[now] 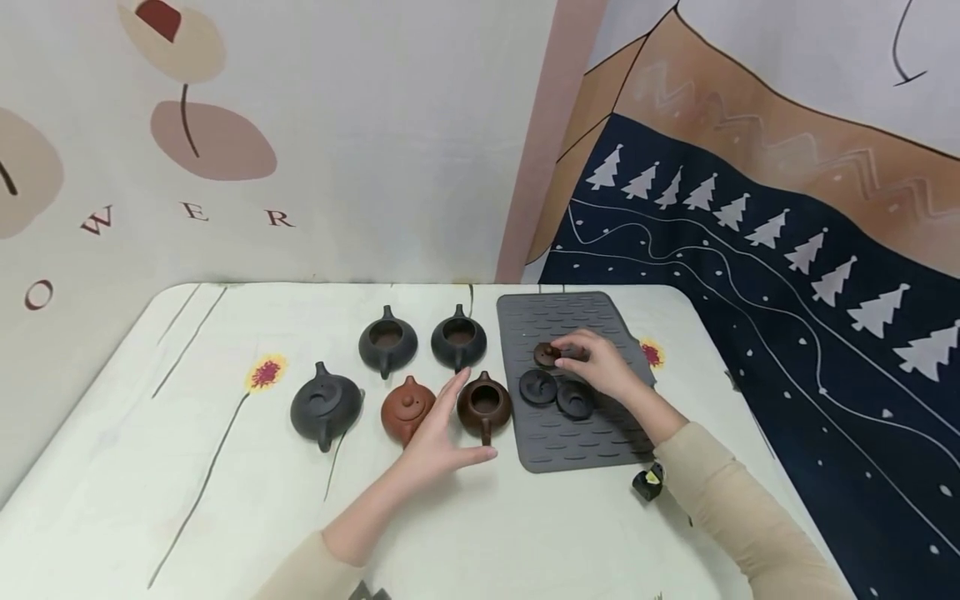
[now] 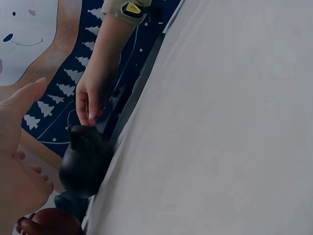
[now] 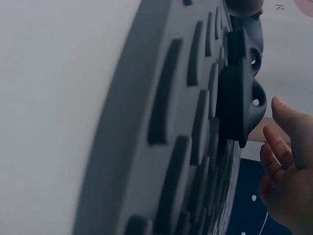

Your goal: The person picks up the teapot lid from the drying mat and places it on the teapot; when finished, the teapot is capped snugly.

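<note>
My left hand (image 1: 438, 442) hovers with thumb and fingers spread beside a lidless dark brown teapot (image 1: 486, 408), partly covering a lidded reddish-brown teapot (image 1: 407, 408). No teapot is gripped by it. Over the grey ridged mat (image 1: 585, 442), my right hand (image 1: 600, 367) is at a small brown teapot lid (image 1: 545, 356), index finger by its knob. Thumb and fingers stand apart in the right wrist view, where the brown lid cannot be made out. Two black lids, a left one (image 1: 537, 387) and a right one (image 1: 575, 400), lie just in front of it.
Two lidless black teapots, one at left (image 1: 387, 354) and one at right (image 1: 459, 354), stand at the back. A lidded black teapot (image 1: 325, 406) is farther left. The white-covered table (image 1: 187, 483) meets a wall cloth behind and a navy curtain (image 1: 795, 367) at right.
</note>
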`<state>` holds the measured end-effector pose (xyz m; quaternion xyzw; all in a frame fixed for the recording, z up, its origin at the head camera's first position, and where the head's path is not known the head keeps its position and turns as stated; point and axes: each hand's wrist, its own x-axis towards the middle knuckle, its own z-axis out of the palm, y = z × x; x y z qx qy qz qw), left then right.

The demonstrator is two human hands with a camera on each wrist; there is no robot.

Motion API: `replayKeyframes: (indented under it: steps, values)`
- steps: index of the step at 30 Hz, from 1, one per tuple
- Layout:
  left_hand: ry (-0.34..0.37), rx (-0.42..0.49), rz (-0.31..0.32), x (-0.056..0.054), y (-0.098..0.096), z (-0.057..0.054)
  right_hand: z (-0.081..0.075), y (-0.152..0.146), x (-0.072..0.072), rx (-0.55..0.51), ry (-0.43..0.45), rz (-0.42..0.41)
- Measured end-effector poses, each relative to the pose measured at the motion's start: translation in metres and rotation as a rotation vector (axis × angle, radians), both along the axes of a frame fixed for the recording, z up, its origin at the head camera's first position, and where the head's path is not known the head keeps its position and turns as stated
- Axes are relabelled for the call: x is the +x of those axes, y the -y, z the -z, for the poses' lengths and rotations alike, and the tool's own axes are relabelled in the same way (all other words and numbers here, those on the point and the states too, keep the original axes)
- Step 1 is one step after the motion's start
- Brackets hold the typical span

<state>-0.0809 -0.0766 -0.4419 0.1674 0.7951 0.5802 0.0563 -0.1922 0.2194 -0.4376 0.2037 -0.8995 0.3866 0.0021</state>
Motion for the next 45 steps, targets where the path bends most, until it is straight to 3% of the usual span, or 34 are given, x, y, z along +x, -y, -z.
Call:
replayKeyframes:
  steps: [10,20,27,45]
  values:
    - [0.019,0.018,-0.035,-0.007,-0.006,0.020,0.008,-0.002,-0.014,-0.001,0.064,-0.003]
    - [0.076,0.009,-0.065,-0.009,-0.009,0.028,0.017,-0.002,-0.020,0.013,0.079,0.002]
    - [0.053,0.004,-0.050,-0.010,-0.009,0.035,0.021,-0.001,-0.021,-0.001,0.075,0.005]
    - [0.045,-0.022,-0.056,-0.010,-0.008,0.037,0.021,0.005,-0.024,-0.020,0.006,0.045]
